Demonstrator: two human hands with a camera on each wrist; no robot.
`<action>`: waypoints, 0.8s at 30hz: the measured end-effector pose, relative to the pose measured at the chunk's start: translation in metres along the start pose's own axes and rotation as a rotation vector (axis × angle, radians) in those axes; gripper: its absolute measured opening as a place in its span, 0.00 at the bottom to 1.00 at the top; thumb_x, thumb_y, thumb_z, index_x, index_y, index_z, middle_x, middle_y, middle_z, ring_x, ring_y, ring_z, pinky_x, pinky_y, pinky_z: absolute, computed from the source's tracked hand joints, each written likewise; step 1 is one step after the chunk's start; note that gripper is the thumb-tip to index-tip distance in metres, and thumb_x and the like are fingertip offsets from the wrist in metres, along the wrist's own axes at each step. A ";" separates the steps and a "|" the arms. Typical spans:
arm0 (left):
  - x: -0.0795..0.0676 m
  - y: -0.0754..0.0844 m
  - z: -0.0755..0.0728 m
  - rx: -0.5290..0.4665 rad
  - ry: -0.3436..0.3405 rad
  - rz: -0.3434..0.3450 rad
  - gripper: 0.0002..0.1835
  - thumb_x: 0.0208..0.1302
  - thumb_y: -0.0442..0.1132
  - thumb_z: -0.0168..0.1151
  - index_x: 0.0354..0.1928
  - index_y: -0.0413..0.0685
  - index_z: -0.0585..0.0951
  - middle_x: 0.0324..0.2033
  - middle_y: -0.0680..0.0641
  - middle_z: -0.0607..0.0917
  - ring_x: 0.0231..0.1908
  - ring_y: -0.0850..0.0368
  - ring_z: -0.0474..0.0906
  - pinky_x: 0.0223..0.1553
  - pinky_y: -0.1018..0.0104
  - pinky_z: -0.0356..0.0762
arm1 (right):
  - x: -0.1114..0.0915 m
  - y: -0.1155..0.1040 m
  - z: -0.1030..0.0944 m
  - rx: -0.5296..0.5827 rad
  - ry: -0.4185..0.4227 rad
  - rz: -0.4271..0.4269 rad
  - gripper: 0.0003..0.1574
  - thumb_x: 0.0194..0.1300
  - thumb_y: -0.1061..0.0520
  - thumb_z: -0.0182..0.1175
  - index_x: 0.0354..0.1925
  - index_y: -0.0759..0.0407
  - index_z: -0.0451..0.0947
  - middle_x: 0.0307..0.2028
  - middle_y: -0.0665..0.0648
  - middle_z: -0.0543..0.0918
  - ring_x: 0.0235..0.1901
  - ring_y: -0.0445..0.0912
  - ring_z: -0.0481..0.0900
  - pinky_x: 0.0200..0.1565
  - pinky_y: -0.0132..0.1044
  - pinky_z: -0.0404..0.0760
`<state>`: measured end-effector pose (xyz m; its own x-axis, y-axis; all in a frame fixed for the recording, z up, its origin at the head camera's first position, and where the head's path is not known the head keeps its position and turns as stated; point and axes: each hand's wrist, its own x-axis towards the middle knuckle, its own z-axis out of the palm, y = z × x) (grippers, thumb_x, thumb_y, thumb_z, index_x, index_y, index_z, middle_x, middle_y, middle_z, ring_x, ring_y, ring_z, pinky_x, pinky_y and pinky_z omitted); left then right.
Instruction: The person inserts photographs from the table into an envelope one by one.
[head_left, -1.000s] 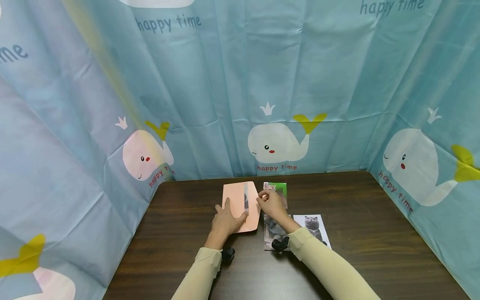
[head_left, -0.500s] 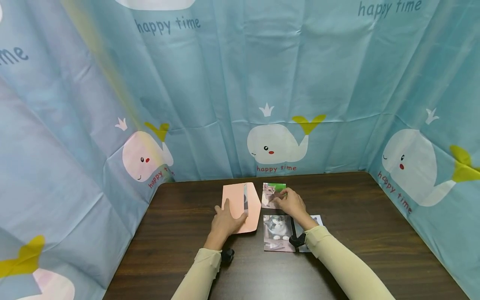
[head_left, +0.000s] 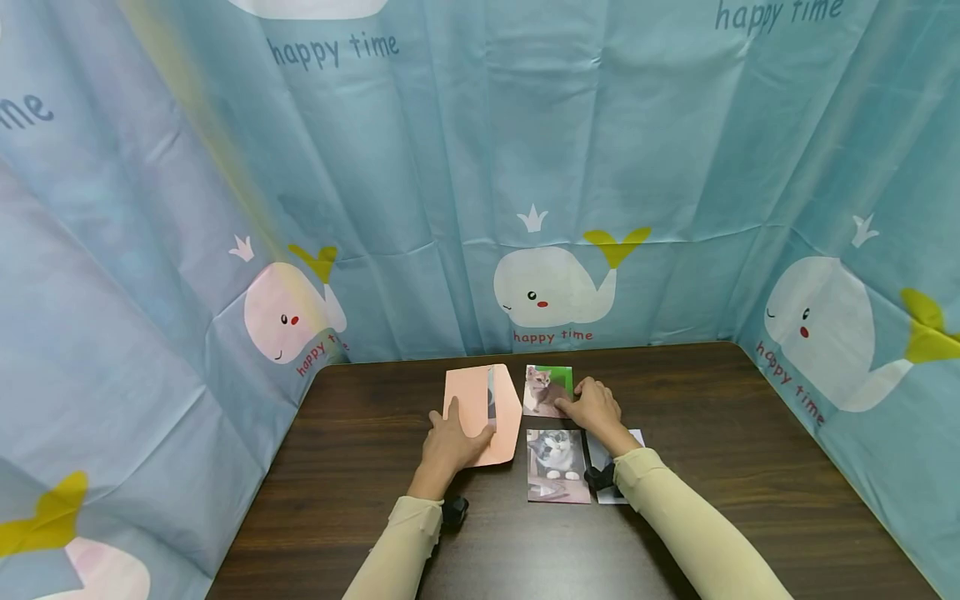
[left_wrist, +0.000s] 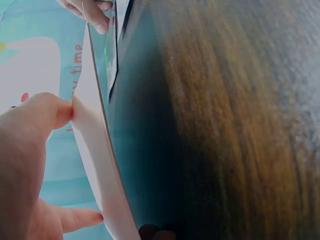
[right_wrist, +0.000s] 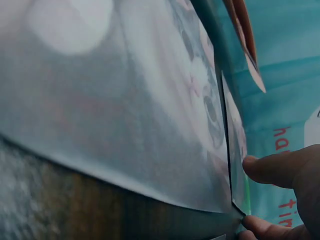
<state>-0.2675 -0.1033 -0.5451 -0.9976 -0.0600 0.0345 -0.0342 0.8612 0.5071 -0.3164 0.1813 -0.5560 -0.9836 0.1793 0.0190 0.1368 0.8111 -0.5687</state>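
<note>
Photo (head_left: pixel 543 392) at two o'clock from envelope (head_left: pixel 477 403) gripped by left hand (head_left: pixel 452 438); pinched by right hand (head_left: pixel 596 407); may slip if pinched too loosely.

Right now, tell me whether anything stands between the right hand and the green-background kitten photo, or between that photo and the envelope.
Nothing visible stands between the right hand and the kitten photo: the hand is at its right edge. Nothing visible separates photo and envelope either; the envelope's flap points toward the photo.
</note>
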 end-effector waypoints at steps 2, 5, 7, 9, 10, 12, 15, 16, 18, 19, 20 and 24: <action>0.000 0.001 -0.001 0.001 0.000 0.000 0.56 0.54 0.70 0.65 0.77 0.44 0.59 0.57 0.26 0.66 0.41 0.30 0.79 0.45 0.39 0.78 | 0.001 0.000 0.000 -0.002 0.004 0.003 0.36 0.57 0.34 0.70 0.48 0.60 0.76 0.46 0.63 0.79 0.47 0.61 0.77 0.42 0.57 0.75; 0.000 0.001 -0.001 0.001 0.000 -0.001 0.56 0.54 0.70 0.65 0.77 0.44 0.59 0.56 0.26 0.66 0.41 0.30 0.79 0.45 0.39 0.78 | 0.002 -0.001 0.001 -0.014 0.007 0.002 0.38 0.55 0.32 0.71 0.48 0.60 0.77 0.46 0.63 0.79 0.47 0.61 0.77 0.44 0.57 0.75; 0.000 0.000 0.000 0.000 -0.001 -0.003 0.56 0.54 0.70 0.65 0.77 0.44 0.59 0.56 0.26 0.66 0.41 0.30 0.79 0.45 0.39 0.78 | 0.002 -0.002 0.002 -0.016 0.001 0.006 0.39 0.54 0.32 0.71 0.48 0.60 0.77 0.46 0.64 0.79 0.48 0.61 0.77 0.46 0.58 0.74; 0.000 -0.001 0.001 0.000 -0.002 -0.003 0.55 0.55 0.69 0.65 0.77 0.44 0.59 0.56 0.26 0.66 0.40 0.30 0.79 0.45 0.39 0.78 | 0.002 -0.002 0.003 -0.016 -0.009 0.009 0.40 0.54 0.32 0.72 0.48 0.61 0.77 0.47 0.64 0.79 0.49 0.62 0.76 0.49 0.58 0.73; 0.000 -0.001 0.002 -0.002 0.000 -0.003 0.55 0.55 0.69 0.65 0.77 0.44 0.59 0.56 0.26 0.66 0.40 0.30 0.79 0.44 0.39 0.78 | 0.002 -0.003 0.003 -0.015 -0.013 0.011 0.40 0.53 0.32 0.72 0.48 0.61 0.77 0.47 0.64 0.79 0.49 0.62 0.76 0.50 0.58 0.73; 0.001 -0.001 0.003 0.003 -0.001 -0.004 0.55 0.55 0.69 0.64 0.77 0.45 0.58 0.57 0.27 0.66 0.41 0.30 0.79 0.45 0.40 0.78 | 0.002 -0.004 0.004 -0.013 -0.019 0.009 0.40 0.53 0.33 0.73 0.49 0.61 0.77 0.47 0.65 0.78 0.50 0.63 0.76 0.51 0.59 0.72; 0.001 -0.002 0.003 0.005 -0.005 -0.008 0.56 0.55 0.70 0.64 0.77 0.45 0.58 0.58 0.27 0.66 0.42 0.30 0.79 0.46 0.39 0.78 | 0.002 -0.004 0.004 -0.022 -0.019 0.003 0.39 0.53 0.34 0.73 0.49 0.61 0.79 0.48 0.64 0.79 0.49 0.63 0.76 0.51 0.59 0.72; 0.001 -0.002 0.004 0.005 -0.007 -0.010 0.56 0.55 0.70 0.64 0.77 0.45 0.58 0.58 0.26 0.66 0.43 0.30 0.79 0.46 0.39 0.77 | 0.002 -0.004 0.004 -0.024 -0.021 0.001 0.38 0.53 0.34 0.73 0.49 0.60 0.79 0.48 0.64 0.80 0.49 0.63 0.76 0.51 0.59 0.72; 0.000 -0.002 0.004 0.002 -0.013 -0.015 0.56 0.54 0.71 0.64 0.77 0.46 0.58 0.59 0.26 0.65 0.43 0.29 0.79 0.47 0.39 0.77 | 0.002 -0.003 0.004 -0.030 -0.024 0.003 0.37 0.53 0.34 0.73 0.49 0.60 0.80 0.48 0.63 0.80 0.49 0.62 0.76 0.51 0.59 0.72; 0.000 -0.002 0.004 0.002 -0.017 -0.017 0.56 0.54 0.71 0.64 0.77 0.46 0.58 0.59 0.26 0.65 0.43 0.30 0.79 0.47 0.39 0.77 | 0.002 -0.003 0.004 -0.032 -0.025 0.003 0.37 0.54 0.34 0.73 0.49 0.60 0.80 0.48 0.63 0.80 0.49 0.62 0.76 0.51 0.59 0.72; 0.000 -0.002 0.004 0.001 -0.018 -0.017 0.57 0.54 0.71 0.64 0.77 0.45 0.58 0.59 0.26 0.65 0.43 0.30 0.79 0.47 0.39 0.77 | 0.002 -0.003 0.004 -0.033 -0.023 0.002 0.37 0.54 0.34 0.74 0.49 0.60 0.80 0.48 0.63 0.80 0.49 0.62 0.77 0.51 0.59 0.73; 0.001 -0.002 0.003 0.002 -0.021 -0.019 0.57 0.54 0.71 0.64 0.77 0.45 0.58 0.60 0.25 0.65 0.43 0.29 0.79 0.46 0.39 0.78 | 0.002 -0.005 0.004 -0.005 -0.023 0.007 0.35 0.54 0.36 0.74 0.47 0.59 0.77 0.45 0.62 0.79 0.48 0.61 0.77 0.49 0.58 0.72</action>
<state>-0.2681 -0.1033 -0.5482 -0.9978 -0.0660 0.0071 -0.0534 0.8612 0.5055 -0.3189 0.1759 -0.5563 -0.9851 0.1722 -0.0033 0.1440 0.8125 -0.5649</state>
